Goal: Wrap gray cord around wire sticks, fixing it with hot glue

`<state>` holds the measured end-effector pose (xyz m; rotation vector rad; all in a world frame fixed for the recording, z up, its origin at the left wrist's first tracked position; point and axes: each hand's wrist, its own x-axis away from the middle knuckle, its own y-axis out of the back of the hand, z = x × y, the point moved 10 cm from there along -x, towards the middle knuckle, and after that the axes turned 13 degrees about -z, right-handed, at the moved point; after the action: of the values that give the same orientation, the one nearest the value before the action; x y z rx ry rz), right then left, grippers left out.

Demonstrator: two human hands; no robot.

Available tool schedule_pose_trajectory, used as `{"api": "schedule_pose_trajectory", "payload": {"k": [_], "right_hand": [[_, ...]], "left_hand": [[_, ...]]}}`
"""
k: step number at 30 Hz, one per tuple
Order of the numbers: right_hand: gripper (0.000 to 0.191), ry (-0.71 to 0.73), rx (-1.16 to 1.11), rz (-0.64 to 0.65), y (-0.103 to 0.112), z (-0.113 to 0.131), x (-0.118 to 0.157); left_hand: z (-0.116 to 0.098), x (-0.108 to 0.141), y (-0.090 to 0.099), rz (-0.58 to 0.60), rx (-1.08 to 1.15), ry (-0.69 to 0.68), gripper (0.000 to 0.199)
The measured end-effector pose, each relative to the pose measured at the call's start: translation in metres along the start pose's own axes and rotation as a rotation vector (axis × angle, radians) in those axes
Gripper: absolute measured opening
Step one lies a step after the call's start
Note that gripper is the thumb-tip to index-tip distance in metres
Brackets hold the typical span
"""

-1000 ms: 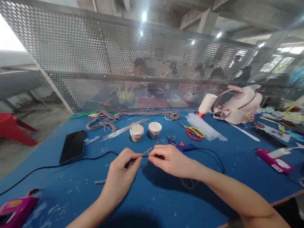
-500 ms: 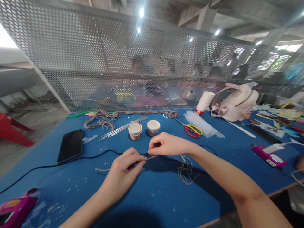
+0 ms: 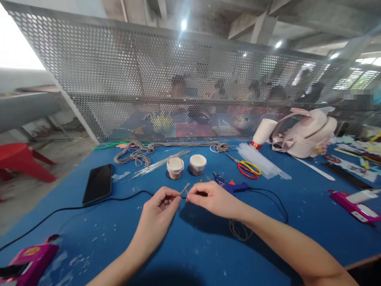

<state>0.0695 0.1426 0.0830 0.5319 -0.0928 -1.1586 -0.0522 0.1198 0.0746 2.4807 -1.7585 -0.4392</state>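
"How are our hands?"

"Our left hand (image 3: 162, 210) pinches a short piece of string (image 3: 185, 188); our right hand (image 3: 212, 198) grips a thin strand (image 3: 187, 191) close beside it."

"And where is the string?"

"Between our hands, over the blue table (image 3: 190, 250), nearer us than two small cups (image 3: 198, 166), with a glue gun (image 3: 239, 187) just past our right hand."

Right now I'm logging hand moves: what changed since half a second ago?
The right hand has drawn nearer the wearer, uncovering the glue gun and hiding more of the cord coil. The twine, sideways before, now slants away from the left hand, which keeps pinching it. Cups and phone stayed.
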Motion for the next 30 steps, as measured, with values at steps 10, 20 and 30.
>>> {"api": "schedule_pose_trajectory", "payload": {"k": [10,20,30], "right_hand": [[0.021,0.551,0.654,-0.154,-0.002,0.049,0.017],[0.016,0.033,0.233,0.225,0.003,0.001,-0.027],[0.015,-0.158,-0.131,0.029,-0.006,-0.016,-0.01]], "left_hand": [[-0.025,0.014,-0.005,0.022,-0.27,-0.423,0.016],[-0.033,0.013,-0.015,0.203,-0.175,-0.424,0.014],[0.021,0.003,-0.004,-0.014,0.121,0.21,0.018]]}}
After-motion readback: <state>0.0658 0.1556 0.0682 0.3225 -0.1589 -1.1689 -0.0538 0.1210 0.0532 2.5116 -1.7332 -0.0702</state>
